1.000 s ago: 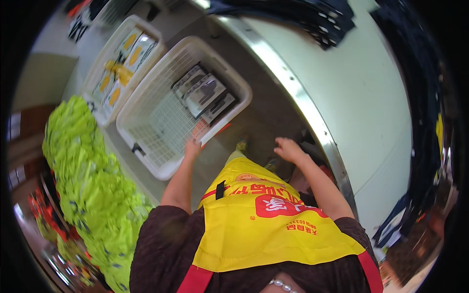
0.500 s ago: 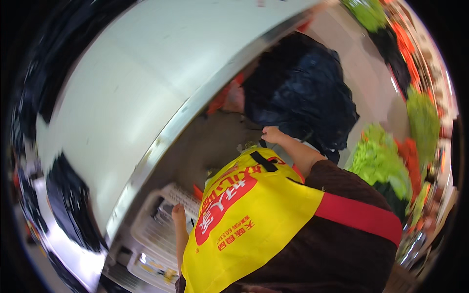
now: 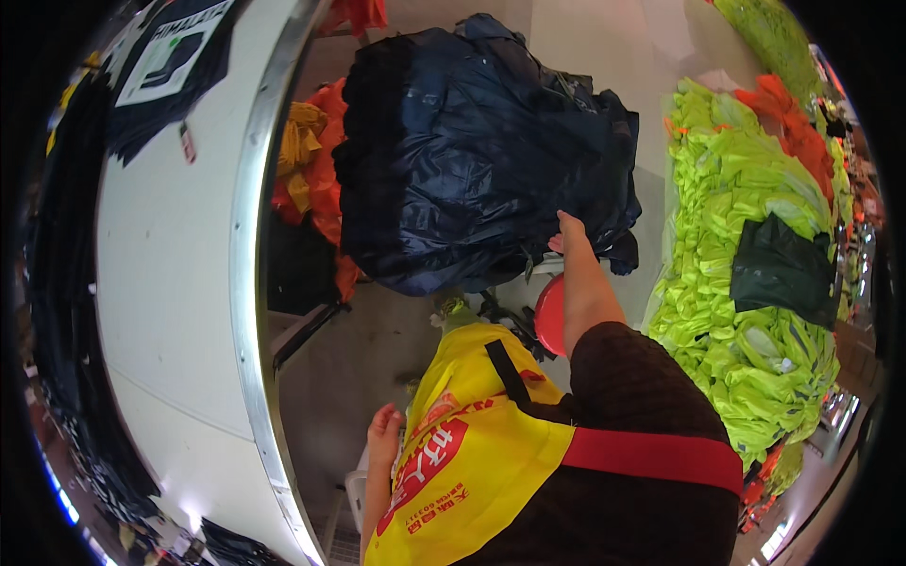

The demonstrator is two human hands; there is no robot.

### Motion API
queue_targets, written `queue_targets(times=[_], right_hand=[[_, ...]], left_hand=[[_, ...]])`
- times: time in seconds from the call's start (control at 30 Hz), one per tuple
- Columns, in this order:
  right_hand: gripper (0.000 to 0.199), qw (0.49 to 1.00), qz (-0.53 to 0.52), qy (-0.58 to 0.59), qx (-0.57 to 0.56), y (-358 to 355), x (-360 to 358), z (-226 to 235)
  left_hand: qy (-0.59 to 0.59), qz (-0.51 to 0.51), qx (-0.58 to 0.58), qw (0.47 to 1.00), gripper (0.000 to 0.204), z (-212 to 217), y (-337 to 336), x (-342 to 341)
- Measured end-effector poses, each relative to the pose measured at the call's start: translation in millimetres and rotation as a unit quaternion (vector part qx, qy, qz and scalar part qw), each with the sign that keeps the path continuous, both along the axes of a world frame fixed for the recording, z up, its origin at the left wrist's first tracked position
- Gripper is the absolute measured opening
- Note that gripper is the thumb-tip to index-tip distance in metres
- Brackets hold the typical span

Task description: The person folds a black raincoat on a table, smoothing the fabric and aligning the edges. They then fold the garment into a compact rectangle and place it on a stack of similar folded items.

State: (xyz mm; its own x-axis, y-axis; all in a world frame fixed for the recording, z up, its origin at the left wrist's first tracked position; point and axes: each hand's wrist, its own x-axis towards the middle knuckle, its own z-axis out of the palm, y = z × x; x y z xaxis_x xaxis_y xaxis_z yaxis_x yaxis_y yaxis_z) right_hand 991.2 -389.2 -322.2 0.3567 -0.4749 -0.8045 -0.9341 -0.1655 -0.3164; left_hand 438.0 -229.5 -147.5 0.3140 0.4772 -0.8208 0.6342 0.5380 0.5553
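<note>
My right hand (image 3: 569, 232) reaches up and grips the edge of the navy heap (image 3: 472, 151), piled past the white surface (image 3: 160, 283), to steady it. My left hand (image 3: 384, 429) hangs low, fingers loose, holding nothing.

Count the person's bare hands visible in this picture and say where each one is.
2. The right hand touches the dark blue bundle at upper centre; the left hand hangs low beside the yellow apron.
</note>
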Motion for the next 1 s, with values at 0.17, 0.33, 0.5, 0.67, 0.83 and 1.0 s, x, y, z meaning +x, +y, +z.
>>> queue_targets(times=[0.17, 0.33, 0.5, 0.67, 0.83, 1.0], right_hand=[[0.051, 0.999, -0.001, 0.012, 0.033, 2.0, -12.3, -18.0], [0.033, 0.978, 0.021, -0.2, 0.062, 8.7, -17.1, -23.4], [0.03, 0.817, 0.222, -0.522, 0.103, 61.3, -46.6, 124.2], [0.027, 0.625, 0.703, -0.24, 0.24, 118.9, -144.2, 288.4], [0.019, 0.166, 0.781, -0.431, 0.42, 140.7, -236.4, 346.1], [0.015, 0.3, 0.648, -0.437, 0.548, 154.1, -215.6, 410.1]], left_hand=[[0.072, -0.087, 0.003, 0.994, 0.031, -11.2, 10.3, -20.9], [0.137, -0.225, 0.057, 0.963, 0.033, -22.1, 36.8, -34.2], [0.003, -0.191, 0.126, 0.973, 0.036, 56.4, 81.7, 106.4], [-0.221, -0.239, 0.323, 0.889, 0.073, 215.6, 115.5, 273.6], [-0.118, -0.385, 0.41, 0.818, 0.092, 255.3, 103.8, 300.6], [-0.222, -0.122, 0.194, 0.948, 0.064, 249.1, 130.4, 166.0]])
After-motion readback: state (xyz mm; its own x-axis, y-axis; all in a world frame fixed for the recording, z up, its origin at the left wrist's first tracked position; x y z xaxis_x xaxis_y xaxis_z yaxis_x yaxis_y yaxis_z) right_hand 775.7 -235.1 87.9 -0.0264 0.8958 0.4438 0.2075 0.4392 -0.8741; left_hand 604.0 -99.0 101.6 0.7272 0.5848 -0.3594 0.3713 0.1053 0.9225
